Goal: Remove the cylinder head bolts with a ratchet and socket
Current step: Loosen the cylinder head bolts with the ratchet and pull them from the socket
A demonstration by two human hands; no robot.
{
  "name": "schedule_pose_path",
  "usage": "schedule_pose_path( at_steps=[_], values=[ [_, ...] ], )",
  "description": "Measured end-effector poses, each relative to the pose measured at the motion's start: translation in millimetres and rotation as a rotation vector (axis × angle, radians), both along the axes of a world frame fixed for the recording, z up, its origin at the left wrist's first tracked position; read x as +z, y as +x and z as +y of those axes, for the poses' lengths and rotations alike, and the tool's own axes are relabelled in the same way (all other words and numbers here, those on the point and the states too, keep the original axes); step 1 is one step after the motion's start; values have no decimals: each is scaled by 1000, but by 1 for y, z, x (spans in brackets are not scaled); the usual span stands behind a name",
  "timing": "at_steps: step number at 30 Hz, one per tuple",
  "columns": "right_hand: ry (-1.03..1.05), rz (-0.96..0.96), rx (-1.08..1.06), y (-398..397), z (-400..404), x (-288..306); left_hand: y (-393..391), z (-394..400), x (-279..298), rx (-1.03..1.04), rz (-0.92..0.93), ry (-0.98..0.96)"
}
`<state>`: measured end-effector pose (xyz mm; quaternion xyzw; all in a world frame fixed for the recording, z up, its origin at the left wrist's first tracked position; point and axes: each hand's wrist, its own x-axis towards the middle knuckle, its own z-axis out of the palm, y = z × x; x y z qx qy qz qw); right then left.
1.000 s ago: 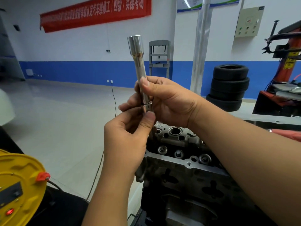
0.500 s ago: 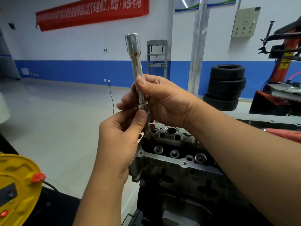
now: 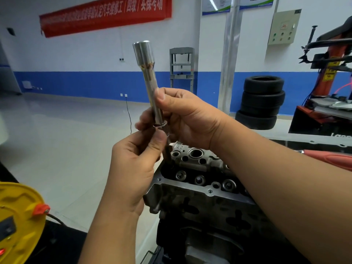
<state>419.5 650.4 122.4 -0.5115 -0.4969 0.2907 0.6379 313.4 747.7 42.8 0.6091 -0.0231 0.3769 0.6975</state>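
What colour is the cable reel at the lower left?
Yellow, with an orange-red knob; the cable reel shows in the head view.

My left hand (image 3: 131, 162) has slid down the bolt (image 3: 168, 149), baring its washer under the socket extension (image 3: 150, 82).

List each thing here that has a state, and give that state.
Extension bar: upright, wide end up, gripped by right hand.
Bolt: hangs from the bar's lower end, pinched by left hand.
Cylinder head: top uncovered, below the hands.
Tyres: stacked by the wall.
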Motion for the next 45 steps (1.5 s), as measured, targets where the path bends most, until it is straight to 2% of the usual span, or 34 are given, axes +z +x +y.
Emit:
schedule_pose_path(
  at_steps=[3, 9, 17, 23, 26, 31, 38, 45],
  values=[
    [-17, -12, -7, -1, 1, 1, 0, 1, -2, -115, -16, -65],
    [-54, 26, 2, -2, 4, 0, 1, -1, -1, 33, -16, -53],
    [-36, -18, -24, -1, -1, 2, 3, -1, -2, -61, 23, -38],
    [-54, 14, -14, -3, 4, 1, 4, -3, -2, 75, 8, -75],
    [-35, 9, -17, -3, 5, 1, 4, -3, -1, 86, -3, -43],
    [-40, -24, -31, -2, 1, 3, 5, -1, -3, -22, 4, -15],
    [-68, 40, 15, -2, 8, 0, 4, -4, -3, 137, -72, 17],
    [-11, -18, -57, -1, 5, -1, 1, -5, -3, 81, 9, 96]
  ],
)
